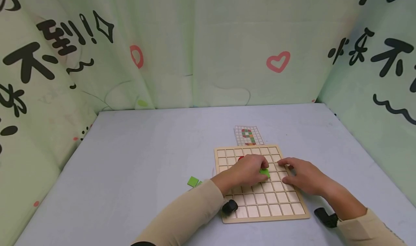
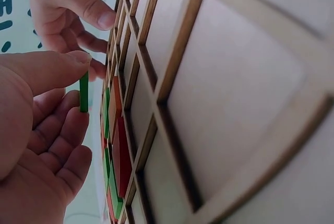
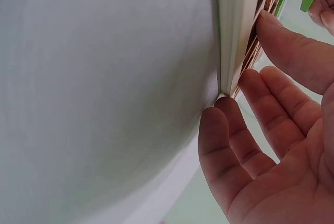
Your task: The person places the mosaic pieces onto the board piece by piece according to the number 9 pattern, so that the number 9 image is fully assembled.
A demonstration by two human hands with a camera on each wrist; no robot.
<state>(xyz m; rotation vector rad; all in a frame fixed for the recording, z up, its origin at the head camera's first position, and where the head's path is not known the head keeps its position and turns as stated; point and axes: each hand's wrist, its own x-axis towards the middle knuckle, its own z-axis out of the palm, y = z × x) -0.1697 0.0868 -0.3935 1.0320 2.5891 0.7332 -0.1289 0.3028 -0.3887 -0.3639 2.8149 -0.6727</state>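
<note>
My left hand (image 1: 247, 171) pinches a thin green square tile (image 1: 265, 172) between thumb and fingers, over the middle of a wooden grid board (image 1: 266, 220). The left wrist view shows this tile (image 2: 84, 91) edge-on, held apart from the board. Red, green and orange tiles sit in some cells beyond it, among them a red tile (image 2: 122, 156); in the head view the left hand hides most of them. At the board's right edge rests my right hand (image 1: 303, 174), its thumb on the grid and its extended fingertips (image 3: 214, 125) along the side.
Behind the board lies a small printed card (image 1: 248, 135) with a coloured grid pattern. Loose green tiles (image 1: 193, 181) lie on the white table (image 1: 146, 159) left of the board, partly behind my left sleeve. Pale printed curtains (image 1: 227, 58) surround the table.
</note>
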